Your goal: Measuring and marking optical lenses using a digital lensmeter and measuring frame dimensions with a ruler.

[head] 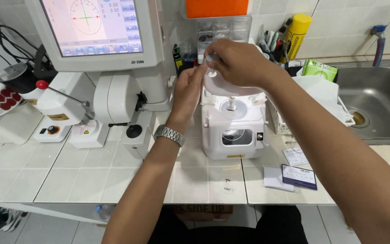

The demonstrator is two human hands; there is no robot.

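Both hands are closed on a round lens blank [222, 86]: left hand [187, 90] pinches its edge, right hand [238, 61] apparently grips a small peg [211, 68], above the white machine [234, 131].

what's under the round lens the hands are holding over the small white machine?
Directly below the clear lens, held by the left hand and right hand, sits the white machine with its round top platform and upright central pin. The platform's rear edge is hidden behind the lens.
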